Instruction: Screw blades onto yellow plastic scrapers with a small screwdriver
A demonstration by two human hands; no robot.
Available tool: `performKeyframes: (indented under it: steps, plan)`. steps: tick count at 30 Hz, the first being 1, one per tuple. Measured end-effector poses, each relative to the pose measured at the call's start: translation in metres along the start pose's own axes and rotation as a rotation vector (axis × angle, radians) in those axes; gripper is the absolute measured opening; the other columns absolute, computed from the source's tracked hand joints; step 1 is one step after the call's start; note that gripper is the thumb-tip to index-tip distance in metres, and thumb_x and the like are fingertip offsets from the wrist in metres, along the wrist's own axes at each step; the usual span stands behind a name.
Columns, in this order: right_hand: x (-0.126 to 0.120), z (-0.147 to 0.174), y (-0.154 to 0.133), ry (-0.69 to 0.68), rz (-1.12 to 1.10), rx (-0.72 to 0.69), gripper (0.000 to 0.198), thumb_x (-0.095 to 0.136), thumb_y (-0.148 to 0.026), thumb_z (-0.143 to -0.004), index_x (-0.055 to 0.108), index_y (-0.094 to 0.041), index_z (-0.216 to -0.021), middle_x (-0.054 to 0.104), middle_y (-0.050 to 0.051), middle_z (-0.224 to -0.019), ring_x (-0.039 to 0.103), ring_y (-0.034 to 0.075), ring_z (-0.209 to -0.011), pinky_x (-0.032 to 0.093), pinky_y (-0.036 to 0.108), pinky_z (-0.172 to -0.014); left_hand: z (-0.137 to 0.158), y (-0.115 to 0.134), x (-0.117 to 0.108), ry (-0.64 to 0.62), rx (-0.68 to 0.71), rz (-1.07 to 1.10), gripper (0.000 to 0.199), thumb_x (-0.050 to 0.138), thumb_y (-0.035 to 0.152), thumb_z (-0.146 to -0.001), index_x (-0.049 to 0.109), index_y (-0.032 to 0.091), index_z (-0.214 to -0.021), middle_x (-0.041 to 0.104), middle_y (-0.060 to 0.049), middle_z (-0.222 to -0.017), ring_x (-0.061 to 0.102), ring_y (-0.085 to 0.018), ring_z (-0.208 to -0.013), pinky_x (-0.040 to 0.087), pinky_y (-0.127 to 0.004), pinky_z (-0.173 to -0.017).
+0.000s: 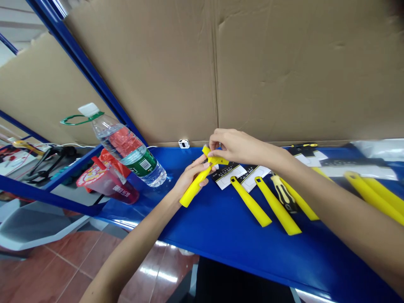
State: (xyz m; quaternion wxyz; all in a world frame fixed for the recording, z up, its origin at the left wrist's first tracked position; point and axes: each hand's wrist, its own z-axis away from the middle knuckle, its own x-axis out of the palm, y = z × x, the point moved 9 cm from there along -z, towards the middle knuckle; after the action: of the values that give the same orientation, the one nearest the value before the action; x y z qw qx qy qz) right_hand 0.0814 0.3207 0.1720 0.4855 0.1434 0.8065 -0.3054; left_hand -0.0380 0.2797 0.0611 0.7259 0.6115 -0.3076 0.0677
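Observation:
My left hand [188,176] is closed around a yellow handled tool [193,192], its wide end pointing down toward me. At the tool's upper end my right hand [232,144] has its fingers bent into a pinch. Yellow parts stick out on both sides of those fingertips; what exactly they grip is hidden. Right of the hands, yellow tapered handles with a hole at the narrow end lie on the blue table: one handle [251,203] and another handle [278,207] are nearest. Black-and-white printed cards [227,176] lie behind them.
A screwdriver with a black and cream handle [284,194] lies among the yellow handles. To the left are a water bottle [145,165] and a red drink cup [110,185]. A small white device [184,144] sits by the cardboard wall [151,75]. More yellow handles [372,195] lie right.

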Motion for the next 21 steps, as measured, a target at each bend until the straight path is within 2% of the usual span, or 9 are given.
performKeyframes:
  steps: [4, 8, 11, 13, 15, 16, 19, 21]
  plan:
    - [0.006, -0.006, 0.018, 0.053, -0.261, 0.109, 0.036, 0.081, -0.053, -0.091, 0.07, -0.019, -0.089, 0.073, 0.007, -0.094, 0.063, 0.02, -0.084, 0.043, 0.033, -0.075, 0.002, 0.002, 0.002, -0.025, -0.02, 0.047, 0.056, 0.078, 0.015, -0.093, 0.066, 0.021, -0.147, 0.072, -0.01, -0.113, 0.073, -0.015, -0.094, 0.04, -0.009, -0.04]
    - [0.021, -0.008, 0.036, 0.066, -0.62, 0.234, 0.055, 0.089, -0.069, -0.077, 0.067, -0.019, -0.082, 0.066, 0.002, -0.081, 0.056, 0.015, -0.073, 0.04, 0.03, -0.065, 0.004, 0.007, 0.003, -0.016, 0.0, 0.104, 0.057, 0.075, 0.014, -0.094, 0.063, 0.024, -0.149, 0.069, -0.009, -0.116, 0.072, -0.013, -0.093, 0.041, -0.007, -0.04]
    - [0.032, -0.007, 0.05, 0.091, -0.853, 0.306, 0.058, 0.082, -0.074, -0.084, 0.063, -0.02, -0.081, 0.058, -0.002, -0.074, 0.049, 0.012, -0.066, 0.037, 0.028, -0.061, 0.004, 0.014, -0.001, 0.017, 0.046, 0.147, 0.061, 0.074, 0.012, -0.093, 0.061, 0.028, -0.15, 0.068, -0.009, -0.119, 0.071, -0.012, -0.093, 0.039, -0.006, -0.04]
    - [0.037, -0.006, 0.061, 0.141, -0.94, 0.348, 0.055, 0.073, -0.073, -0.094, 0.062, -0.02, -0.085, 0.058, -0.001, -0.074, 0.051, 0.012, -0.066, 0.041, 0.028, -0.062, 0.005, 0.02, -0.006, 0.053, 0.088, 0.169, 0.06, 0.074, 0.012, -0.092, 0.062, 0.031, -0.148, 0.068, -0.009, -0.119, 0.07, -0.012, -0.093, 0.036, -0.005, -0.039]
    - [0.044, -0.006, 0.068, 0.153, -0.894, 0.367, 0.044, 0.07, -0.062, -0.1, 0.064, -0.019, -0.091, 0.065, 0.002, -0.079, 0.058, 0.014, -0.07, 0.046, 0.029, -0.065, 0.006, 0.028, -0.012, 0.08, 0.141, 0.186, 0.059, 0.073, 0.012, -0.092, 0.063, 0.034, -0.146, 0.067, -0.008, -0.123, 0.069, -0.011, -0.094, 0.034, -0.004, -0.04]
    - [0.049, -0.007, 0.066, 0.118, -0.822, 0.342, 0.036, 0.072, -0.054, -0.101, 0.066, -0.019, -0.094, 0.07, 0.004, -0.084, 0.062, 0.015, -0.073, 0.048, 0.029, -0.068, 0.007, 0.033, -0.014, 0.083, 0.171, 0.195, 0.058, 0.073, 0.013, -0.092, 0.063, 0.035, -0.145, 0.067, -0.008, -0.125, 0.069, -0.011, -0.095, 0.034, -0.003, -0.04]
    - [0.077, -0.009, 0.035, -0.123, -0.535, 0.121, 0.015, 0.077, -0.031, -0.095, 0.074, -0.018, -0.098, 0.079, 0.006, -0.096, 0.07, 0.019, -0.085, 0.052, 0.032, -0.081, 0.011, 0.049, -0.019, 0.082, 0.259, 0.206, 0.056, 0.073, 0.014, -0.093, 0.065, 0.039, -0.144, 0.065, -0.007, -0.13, 0.069, -0.009, -0.097, 0.032, -0.001, -0.041]
    - [0.098, -0.006, 0.011, -0.259, -0.383, -0.025, 0.014, 0.08, -0.024, -0.091, 0.078, -0.018, -0.104, 0.081, 0.007, -0.106, 0.073, 0.02, -0.093, 0.052, 0.032, -0.086, 0.014, 0.057, -0.024, 0.104, 0.304, 0.187, 0.056, 0.073, 0.017, -0.093, 0.066, 0.041, -0.143, 0.065, -0.007, -0.133, 0.069, -0.009, -0.099, 0.032, 0.0, -0.041]
